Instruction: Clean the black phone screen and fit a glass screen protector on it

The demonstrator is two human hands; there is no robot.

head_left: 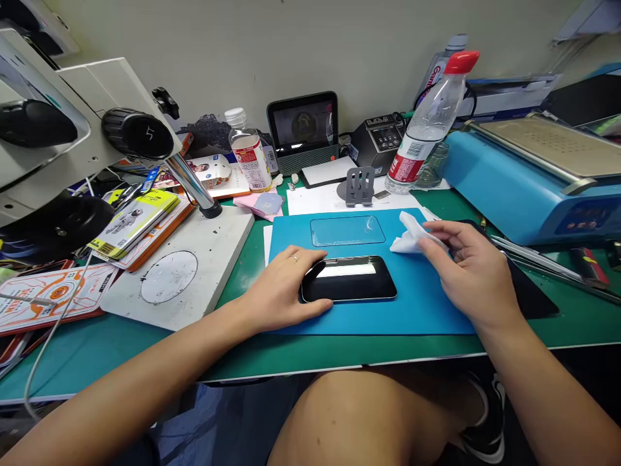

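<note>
A black smartphone (359, 279) lies face up on a blue mat (427, 310), with light reflected in its glass. My left hand (286, 288) grips the phone's left end, thumb along the near edge and fingers at the far edge. Between the thumb and fingers of my right hand (473, 268) is a crumpled white wipe (410, 234), held above the mat to the right of the phone. Behind the phone, a clear screen protector (347, 231) with a black border rests flat on the mat.
A microscope (138, 133) on a white base (223, 259) stands at the left. Bottles, including a red-capped bottle (422, 136), and a small display (304, 126) line the back. A blue machine (524, 188) and tweezers (538, 255) are at the right.
</note>
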